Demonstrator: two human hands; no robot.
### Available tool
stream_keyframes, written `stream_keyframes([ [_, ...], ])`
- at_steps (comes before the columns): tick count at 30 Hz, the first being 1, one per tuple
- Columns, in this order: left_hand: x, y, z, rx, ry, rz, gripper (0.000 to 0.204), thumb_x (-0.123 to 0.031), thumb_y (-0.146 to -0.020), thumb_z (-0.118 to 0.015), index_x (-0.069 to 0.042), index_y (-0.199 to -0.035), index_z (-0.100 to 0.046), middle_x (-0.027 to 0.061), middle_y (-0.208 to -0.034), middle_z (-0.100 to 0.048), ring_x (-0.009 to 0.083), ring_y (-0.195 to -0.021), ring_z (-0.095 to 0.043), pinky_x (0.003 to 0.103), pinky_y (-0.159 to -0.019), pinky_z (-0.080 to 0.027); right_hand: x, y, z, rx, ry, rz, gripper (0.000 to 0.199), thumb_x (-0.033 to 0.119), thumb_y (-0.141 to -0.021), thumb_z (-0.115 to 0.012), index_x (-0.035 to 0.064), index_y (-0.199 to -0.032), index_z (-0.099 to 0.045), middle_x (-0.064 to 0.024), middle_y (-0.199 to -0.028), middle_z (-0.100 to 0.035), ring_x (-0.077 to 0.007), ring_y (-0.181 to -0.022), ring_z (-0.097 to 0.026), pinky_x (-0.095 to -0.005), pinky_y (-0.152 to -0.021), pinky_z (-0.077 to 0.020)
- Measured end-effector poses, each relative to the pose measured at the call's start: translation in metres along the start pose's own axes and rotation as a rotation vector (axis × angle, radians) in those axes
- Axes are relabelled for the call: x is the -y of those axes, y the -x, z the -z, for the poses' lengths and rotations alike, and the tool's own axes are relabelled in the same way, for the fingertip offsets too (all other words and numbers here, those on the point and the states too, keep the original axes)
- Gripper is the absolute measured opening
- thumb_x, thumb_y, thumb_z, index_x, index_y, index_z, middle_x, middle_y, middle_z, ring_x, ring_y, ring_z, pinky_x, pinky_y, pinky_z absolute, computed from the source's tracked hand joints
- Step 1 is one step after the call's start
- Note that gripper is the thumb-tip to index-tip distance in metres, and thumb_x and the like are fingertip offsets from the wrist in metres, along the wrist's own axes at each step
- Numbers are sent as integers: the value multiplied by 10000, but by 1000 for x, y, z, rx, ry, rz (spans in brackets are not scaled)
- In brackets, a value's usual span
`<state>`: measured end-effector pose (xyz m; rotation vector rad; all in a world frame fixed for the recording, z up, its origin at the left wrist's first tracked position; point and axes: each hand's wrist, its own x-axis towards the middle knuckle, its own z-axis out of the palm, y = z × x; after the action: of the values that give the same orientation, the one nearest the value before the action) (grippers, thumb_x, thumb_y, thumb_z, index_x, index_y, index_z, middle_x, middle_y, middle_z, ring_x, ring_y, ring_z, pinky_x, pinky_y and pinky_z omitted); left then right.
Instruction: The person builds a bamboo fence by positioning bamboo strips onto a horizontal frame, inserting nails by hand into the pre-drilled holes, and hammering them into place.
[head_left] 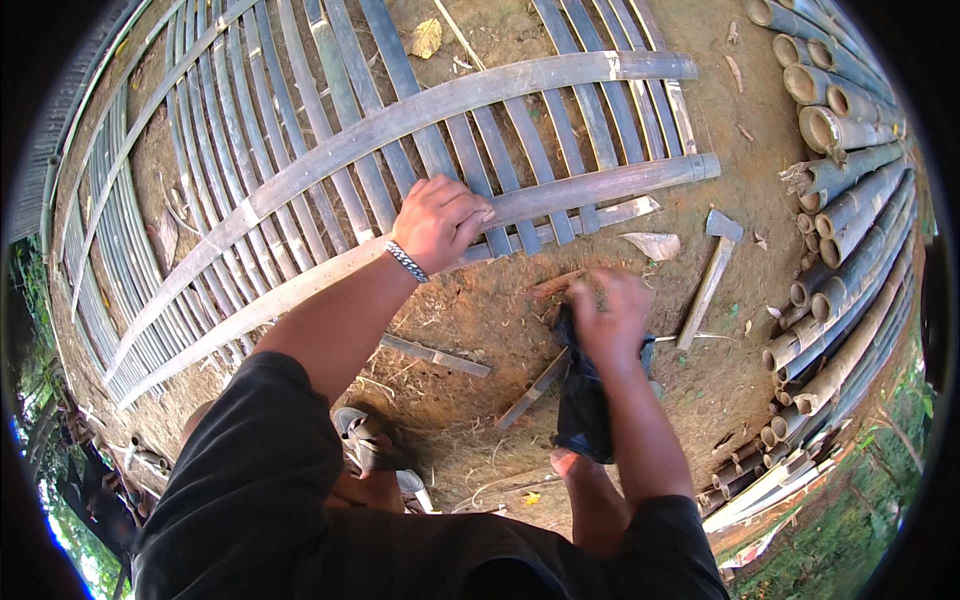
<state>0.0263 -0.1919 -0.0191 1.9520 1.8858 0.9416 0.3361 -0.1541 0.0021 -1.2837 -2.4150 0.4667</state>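
Observation:
A panel of grey bamboo slats point(300, 110) lies on bare brown earth, with three long cross strips laid over it. My left hand point(438, 222) rests on the nearest cross strip point(560, 188), fingers curled over its edge. A metal chain bracelet point(406, 261) sits on that wrist. My right hand point(610, 315) is low over the ground, blurred, fingers closed at the top of a black plastic bag point(583, 400). A short reddish stick point(556, 284) lies just beyond those fingers.
A hatchet with a pale wooden handle point(708, 280) lies on the earth to the right. Cut bamboo poles point(840, 200) are stacked along the right side. Loose bamboo offcuts point(435, 355) lie near my sandalled foot point(365, 440). Dry leaves are scattered about.

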Motion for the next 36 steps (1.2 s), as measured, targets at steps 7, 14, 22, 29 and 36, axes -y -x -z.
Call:
stream_keyframes([
  [7, 3, 2, -10, -116, 79, 27, 103, -96, -890, -725, -66, -930, -634, 84, -920, -689, 307, -904, -664, 435, -820, -511, 95, -36, -66, -1, -38, -59, 409, 254, -774, -839, 142, -1154, -735, -66, -1106, -688, -275, -1033, -616, -443, -873, -427],
  [14, 2, 4, -8, -108, 68, 39, 108, -84, -889, -725, -62, -939, -631, 85, -937, -698, 305, -915, -671, 426, -815, -515, 95, -34, -79, -56, 2, -89, 371, 254, -779, -830, 163, -1131, -760, -22, -1060, -708, -251, -1028, -609, -423, -864, -412],
  [22, 0, 2, -9, -125, 52, 17, 138, -66, -895, -710, -77, -995, -615, 69, -1009, -724, 285, -940, -685, 422, -810, -506, 94, -35, -78, -109, 8, -50, 403, 238, -774, -825, 125, -1153, -747, -30, -1063, -712, -237, -1003, -613, -448, -896, -398],
  [29, -1, 3, -9, -155, 52, 16, 149, -34, -920, -672, -61, -1027, -571, 92, -1043, -730, 302, -921, -697, 422, -815, -516, 90, -34, -82, -102, -34, -26, 404, 223, -787, -816, 92, -1165, -761, -60, -1086, -752, -256, -1064, -618, -428, -956, -399],
  [36, 1, 5, -9, -184, 86, -24, 138, -27, -936, -652, -61, -1019, -546, 112, -1008, -728, 322, -869, -704, 438, -758, -538, 86, -37, -83, -106, -84, 12, 409, 192, -768, -823, 79, -1156, -760, -76, -1083, -752, -269, -1071, -624, -434, -987, -413],
])
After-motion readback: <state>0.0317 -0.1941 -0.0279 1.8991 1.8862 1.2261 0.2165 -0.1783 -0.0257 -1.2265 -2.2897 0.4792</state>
